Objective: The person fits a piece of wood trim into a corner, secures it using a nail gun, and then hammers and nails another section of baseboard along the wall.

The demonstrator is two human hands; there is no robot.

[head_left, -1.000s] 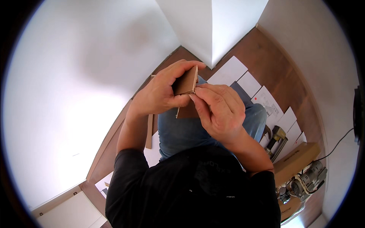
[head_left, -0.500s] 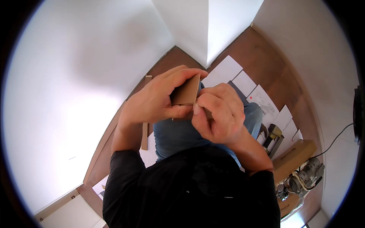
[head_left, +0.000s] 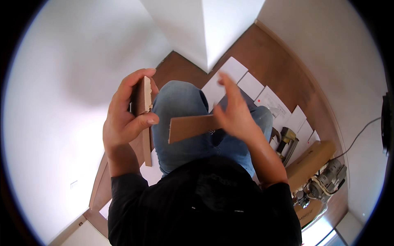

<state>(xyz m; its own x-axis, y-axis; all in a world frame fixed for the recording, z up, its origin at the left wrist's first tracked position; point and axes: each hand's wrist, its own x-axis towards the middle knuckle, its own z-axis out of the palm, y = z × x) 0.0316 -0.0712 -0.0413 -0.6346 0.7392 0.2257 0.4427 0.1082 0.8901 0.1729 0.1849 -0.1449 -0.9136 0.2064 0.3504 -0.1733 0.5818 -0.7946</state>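
Note:
A short brown board with a pale, ragged edge (head_left: 145, 94) is gripped upright in my left hand (head_left: 123, 112), at the left of my jeans-covered lap. Another brown strip (head_left: 188, 128) lies crosswise over the lap, its right end near the thumb of my right hand (head_left: 234, 110). That hand is motion-blurred, with its fingers apart and raised; I cannot make out whether it touches the strip.
White sheets (head_left: 225, 76) lie on the wooden floor (head_left: 283, 69), bordered by walls (head_left: 65, 115) meeting in corners. At right are a nail gun (head_left: 287, 139), a long cardboard box (head_left: 308, 162), a compressor (head_left: 326, 182) and a cable (head_left: 361, 135). A narrow strip (head_left: 147, 151) lies left of my leg.
My hands have separated: the left moved left with its board, turning it edge-up, while the right let go of that board and rose with fingers spreading. The crosswise strip and my knee are now exposed.

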